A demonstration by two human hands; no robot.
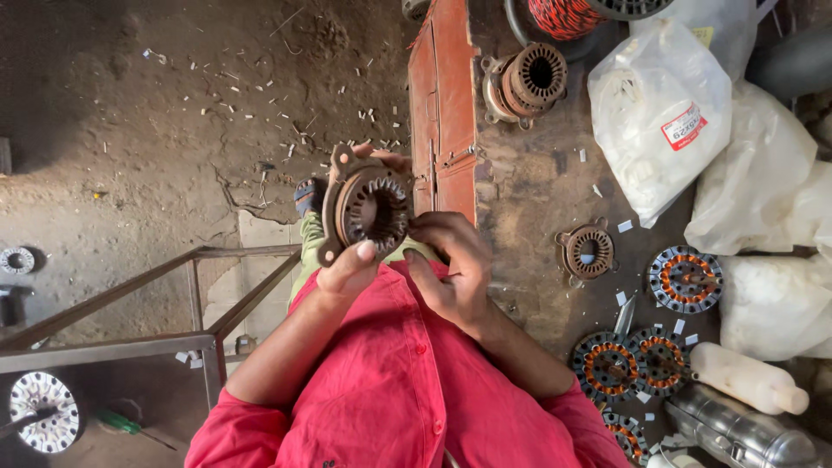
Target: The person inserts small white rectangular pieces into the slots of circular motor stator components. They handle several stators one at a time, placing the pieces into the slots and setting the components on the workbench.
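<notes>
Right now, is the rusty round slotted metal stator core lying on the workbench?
No, the rusty round stator core is held up between the left hand and right hand.

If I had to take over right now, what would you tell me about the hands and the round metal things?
Left hand: grips the rusty stator core from below, thumb on its rim, holding it up in front of the chest.
Right hand: fingertips pinch at the core's right edge.
The core's slots look empty, with no copper in them.
On the workbench to the right: two more bare cores, several copper-wound stators, white plastic bags.
Winding of the held core is not done.
</notes>
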